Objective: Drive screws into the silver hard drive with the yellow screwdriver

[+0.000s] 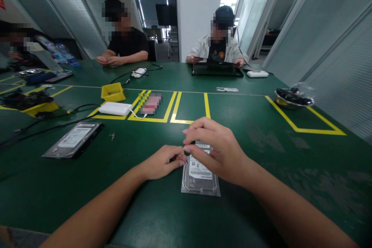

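A silver hard drive [200,176] with a white label lies flat on the green table in front of me. My right hand [216,149] hovers over its far left corner, fingers curled around a small dark object, perhaps a tool tip, that I cannot name. My left hand [162,161] rests on the table just left of the drive, fingers pinched together at that same corner. What the left fingers hold is hidden. A second hard drive [74,139] lies further left, with a few tiny screws [112,136] beside it.
Yellow tape marks boxes on the table [261,201]. A white power bank [115,108], a yellow tray [112,92] and cables lie at left. A metal bowl [294,99] sits at right. Two people sit across the table; one handles a laptop [216,70].
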